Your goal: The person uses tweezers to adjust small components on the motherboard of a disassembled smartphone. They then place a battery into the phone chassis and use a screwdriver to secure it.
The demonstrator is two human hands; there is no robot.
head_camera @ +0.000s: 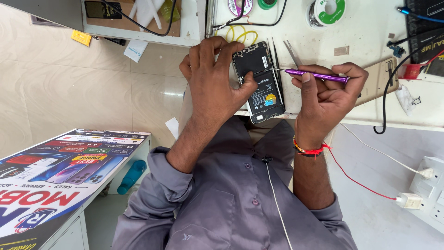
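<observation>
A single head-worn camera looks steeply down from close above, past the person's chest, onto the near edge of the white counter (370,28). The tiled floor shows at the left of the view.

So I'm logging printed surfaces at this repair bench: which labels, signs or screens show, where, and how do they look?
Battery label: black rectangle with white print and a blue-yellow mark, inside the opened phone under the left hand.
Poster sign: lower left, on a cabinet top, glossy, red, white and blue with phone pictures.
Dark screen: top left, small black rectangle.
Yellow tag: upper left, small.
</observation>
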